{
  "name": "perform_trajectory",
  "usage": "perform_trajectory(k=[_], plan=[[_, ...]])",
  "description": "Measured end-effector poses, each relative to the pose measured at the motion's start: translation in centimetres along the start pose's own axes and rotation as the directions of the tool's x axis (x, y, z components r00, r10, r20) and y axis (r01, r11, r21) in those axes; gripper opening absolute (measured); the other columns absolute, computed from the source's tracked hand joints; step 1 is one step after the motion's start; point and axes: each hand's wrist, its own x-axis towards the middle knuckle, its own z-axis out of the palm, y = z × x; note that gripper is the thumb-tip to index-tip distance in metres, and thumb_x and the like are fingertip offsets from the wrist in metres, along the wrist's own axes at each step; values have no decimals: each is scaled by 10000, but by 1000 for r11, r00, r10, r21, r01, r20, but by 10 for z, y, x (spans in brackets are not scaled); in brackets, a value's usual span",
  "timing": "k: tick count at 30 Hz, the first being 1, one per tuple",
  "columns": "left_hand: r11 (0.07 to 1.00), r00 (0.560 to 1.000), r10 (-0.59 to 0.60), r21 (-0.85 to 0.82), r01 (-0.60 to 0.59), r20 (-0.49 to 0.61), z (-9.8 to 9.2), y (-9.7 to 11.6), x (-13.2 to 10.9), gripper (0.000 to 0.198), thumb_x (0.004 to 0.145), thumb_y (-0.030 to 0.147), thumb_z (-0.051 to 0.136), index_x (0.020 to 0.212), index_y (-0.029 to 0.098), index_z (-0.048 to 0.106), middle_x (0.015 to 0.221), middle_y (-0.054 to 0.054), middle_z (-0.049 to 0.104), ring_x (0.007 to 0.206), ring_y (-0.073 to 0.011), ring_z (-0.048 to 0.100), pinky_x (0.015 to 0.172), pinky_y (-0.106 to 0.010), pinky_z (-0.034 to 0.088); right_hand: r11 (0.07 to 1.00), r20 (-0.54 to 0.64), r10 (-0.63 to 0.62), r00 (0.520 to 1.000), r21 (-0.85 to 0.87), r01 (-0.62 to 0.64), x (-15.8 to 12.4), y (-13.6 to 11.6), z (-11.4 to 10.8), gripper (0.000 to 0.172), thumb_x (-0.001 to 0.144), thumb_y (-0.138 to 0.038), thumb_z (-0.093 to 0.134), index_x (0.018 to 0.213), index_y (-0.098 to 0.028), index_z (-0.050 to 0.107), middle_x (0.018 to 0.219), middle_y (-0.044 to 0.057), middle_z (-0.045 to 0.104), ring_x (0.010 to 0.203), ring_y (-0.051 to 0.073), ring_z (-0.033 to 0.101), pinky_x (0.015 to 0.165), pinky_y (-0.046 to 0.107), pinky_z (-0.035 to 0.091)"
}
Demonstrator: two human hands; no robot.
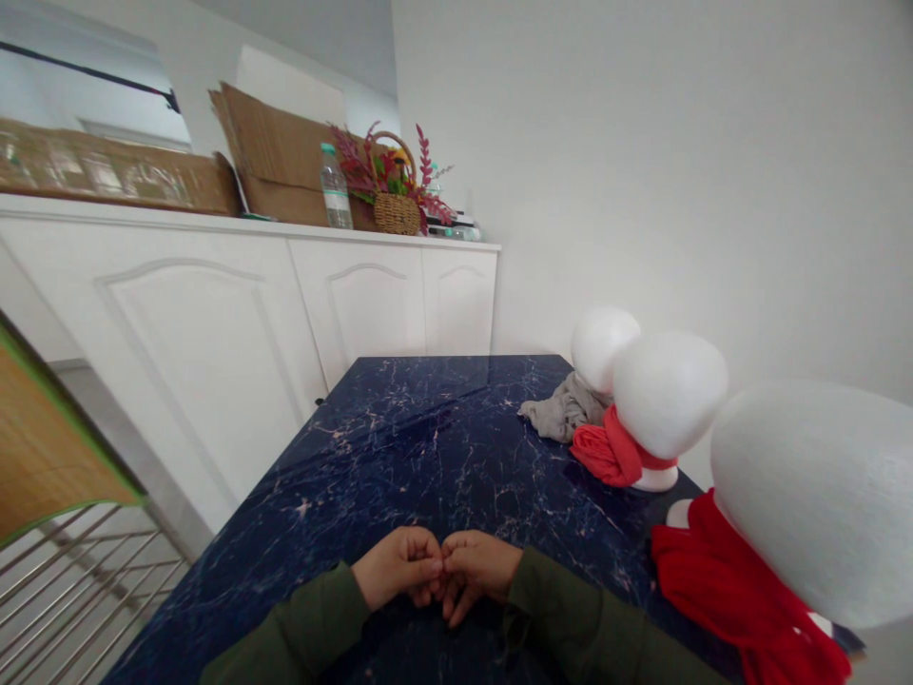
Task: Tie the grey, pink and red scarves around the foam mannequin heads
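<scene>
My left hand (400, 569) and my right hand (480, 565) meet over the near edge of the dark blue marbled table (420, 438). Their fingertips touch each other at the middle. The left fingers are curled in, thumb against the index finger, and no object shows in them. On the right, thumb and index finger are pressed together while the other fingers bend downward, also with nothing visible between them. The nearest object is a bright red cloth (734, 590) wrapped around the neck of a white head form (820, 495), to the right of my right hand.
Farther along the right edge stand another white head form (670, 390) with a red cloth (606, 452) and a third (605, 344) with a grey cloth (563, 409). A white cabinet (371, 295) holds cardboard, a bottle (335, 190) and a flower basket (397, 214). A metal rack (92, 561) stands left.
</scene>
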Motion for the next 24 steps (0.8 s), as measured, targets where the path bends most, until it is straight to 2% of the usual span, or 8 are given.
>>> perform_trajectory(k=[6, 18, 24], plan=[[1000, 1000, 3, -28, -3, 10, 0, 1, 0, 349, 607, 424, 643, 679, 118, 490, 543, -10, 601, 434, -86, 537, 426, -185, 406, 1000, 5, 1, 1000, 15, -1, 1, 1, -1, 194, 535, -196, 429, 719, -138, 451, 571, 0, 547, 452, 127, 543, 441, 285, 455], [1000, 999, -21, -21, 20, -27, 1, 4, -2, 365, 575, 426, 661, 667, 115, 493, 530, -6, 599, 417, -85, 529, 417, -185, 402, 1000, 1, -8, 1000, -15, 8, -1, 0, 0, 216, 561, -284, 516, 696, -120, 479, 561, 6, 553, 433, 104, 533, 416, 250, 460], [1000, 1000, -17, -25, 17, -17, 1, 4, -1, 358, 577, 420, 661, 662, 112, 502, 525, -4, 598, 415, -85, 529, 421, -189, 408, 1000, -3, -17, 1000, -22, 17, 0, 1, -1, 176, 584, -264, 513, 676, -115, 490, 551, 3, 552, 434, 94, 533, 407, 227, 459]])
